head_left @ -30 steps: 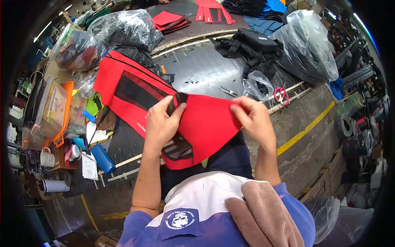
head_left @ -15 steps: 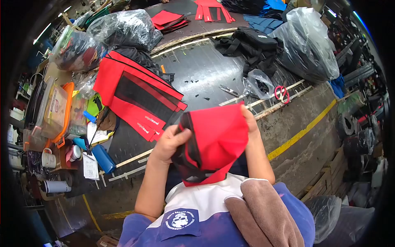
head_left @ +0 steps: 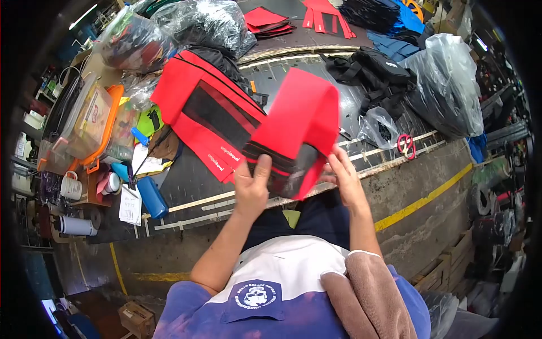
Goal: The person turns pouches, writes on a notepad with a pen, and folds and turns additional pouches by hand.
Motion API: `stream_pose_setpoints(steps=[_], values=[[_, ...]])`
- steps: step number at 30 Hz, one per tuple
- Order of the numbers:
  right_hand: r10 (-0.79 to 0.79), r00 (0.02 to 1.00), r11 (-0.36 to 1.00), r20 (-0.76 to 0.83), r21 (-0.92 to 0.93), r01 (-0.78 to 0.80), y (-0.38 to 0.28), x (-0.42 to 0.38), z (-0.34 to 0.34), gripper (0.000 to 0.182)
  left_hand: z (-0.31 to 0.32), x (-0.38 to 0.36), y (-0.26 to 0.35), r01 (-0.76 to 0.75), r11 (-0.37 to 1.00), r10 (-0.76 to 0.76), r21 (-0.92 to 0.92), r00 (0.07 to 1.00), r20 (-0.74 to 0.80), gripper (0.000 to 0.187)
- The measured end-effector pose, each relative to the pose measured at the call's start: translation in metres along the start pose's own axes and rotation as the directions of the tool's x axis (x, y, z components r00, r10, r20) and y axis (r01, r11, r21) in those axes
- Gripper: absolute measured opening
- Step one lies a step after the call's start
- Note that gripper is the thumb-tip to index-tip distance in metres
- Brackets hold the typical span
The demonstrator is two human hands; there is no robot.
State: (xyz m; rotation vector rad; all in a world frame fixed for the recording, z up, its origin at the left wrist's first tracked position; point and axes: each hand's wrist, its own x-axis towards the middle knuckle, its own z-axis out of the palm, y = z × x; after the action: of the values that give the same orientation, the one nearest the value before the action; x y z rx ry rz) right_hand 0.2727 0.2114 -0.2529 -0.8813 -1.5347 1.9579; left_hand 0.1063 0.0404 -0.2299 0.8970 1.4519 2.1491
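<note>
Both hands on one red fabric panel (head_left: 299, 121), now lifted and swung upright in front of the chest, where half a second ago sat bunched low against the body and, a second ago, lay spread flat between the hands. Judged from that: turned over and opened out for a look at the black mesh section along its lower edge, so handling seems at the inspecting or straightening stage rather than finished.

Left hand (head_left: 252, 183) clamped on the panel's lower left corner, thumb over the black mesh, fingers behind. Right hand (head_left: 343, 178) pinching the lower right edge, fingertips on the red cloth, palm turned inward. Panel rising from both grips, tilted up and away, its top edge well above the hands and in front of the desk (head_left: 293, 85).

Beyond it, flat on the desk, a stack of like red panels (head_left: 206, 113) just left of the held one, not touching so far as can be told. Red-handled scissors (head_left: 405, 144) well to the right, near a clear plastic bag (head_left: 379, 125). Blue bottle (head_left: 149, 198) at the near left edge.
</note>
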Motion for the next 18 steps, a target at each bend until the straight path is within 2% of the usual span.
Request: stream_pose_setpoints(steps=[1, 3, 4, 5, 7, 8, 9, 12, 13, 15, 16, 18], values=[[-0.002, 1.0, 1.0, 0.006, 0.002, 0.002, 0.005, 0.005, 0.003, 0.057, 0.008, -0.006, 0.001, -0.004, 1.0, 0.004, 0.004, 1.0, -0.003, 0.036], [-0.028, 0.996, 0.964, -0.088, 0.262, 0.05, 0.023, 0.024, 0.006, 0.054, 0.025, -0.017, 0.002, 0.135, 0.972, -0.114, -0.195, 0.987, 0.111, 0.038], [-0.029, 0.991, 0.92, -0.133, 0.384, 0.078, 0.026, 0.029, 0.01, 0.053, 0.03, -0.019, 0.002, 0.13, 0.973, -0.111, -0.192, 0.988, 0.105, 0.038], [-0.027, 0.992, 0.92, -0.123, 0.385, 0.073, 0.027, 0.029, 0.009, 0.053, 0.033, -0.021, 0.001, 0.191, 0.92, -0.17, -0.342, 0.981, 0.093, 0.038], [0.057, 0.998, 0.836, 0.016, 0.545, -0.057, 0.026, 0.028, 0.003, 0.051, 0.035, -0.022, 0.002, 0.28, 0.738, -0.278, -0.613, 0.955, 0.101, 0.04], [0.09, 0.992, 0.782, 0.088, 0.611, -0.125, 0.026, 0.029, 0.001, 0.05, 0.03, -0.017, 0.002, 0.275, 0.74, -0.275, -0.614, 0.957, 0.096, 0.04], [0.092, 0.992, 0.782, 0.088, 0.61, -0.127, 0.022, 0.027, 0.002, 0.05, 0.017, -0.008, 0.002, 0.281, 0.72, -0.303, -0.635, 0.95, 0.077, 0.04], [0.118, 0.931, 0.582, 0.345, 0.736, -0.347, 0.01, 0.016, -0.001, 0.049, -0.016, 0.003, -0.008, 0.315, 0.664, -0.37, -0.678, 0.927, 0.068, 0.042], [0.117, 0.937, 0.582, 0.328, 0.742, -0.332, 0.01, 0.013, -0.003, 0.049, -0.026, 0.001, -0.021, 0.372, 0.595, -0.449, -0.712, 0.889, 0.09, 0.042], [0.025, 0.877, 0.576, 0.48, 0.71, -0.405, 0.017, 0.006, -0.002, 0.047, -0.037, -0.008, -0.049, 0.482, 0.438, -0.6, -0.759, 0.785, 0.152, 0.043], [-0.022, 0.833, 0.579, 0.553, 0.686, -0.441, 0.019, 0.003, -0.001, 0.046, -0.035, -0.015, -0.06, 0.498, 0.429, -0.605, -0.753, 0.778, 0.17, 0.043], [-0.009, 0.853, 0.598, 0.522, 0.686, -0.413, 0.013, 0.0, 0.004, 0.045, -0.03, -0.033, -0.079, 0.571, 0.519, -0.682, -0.636, 0.725, 0.094, 0.046]])
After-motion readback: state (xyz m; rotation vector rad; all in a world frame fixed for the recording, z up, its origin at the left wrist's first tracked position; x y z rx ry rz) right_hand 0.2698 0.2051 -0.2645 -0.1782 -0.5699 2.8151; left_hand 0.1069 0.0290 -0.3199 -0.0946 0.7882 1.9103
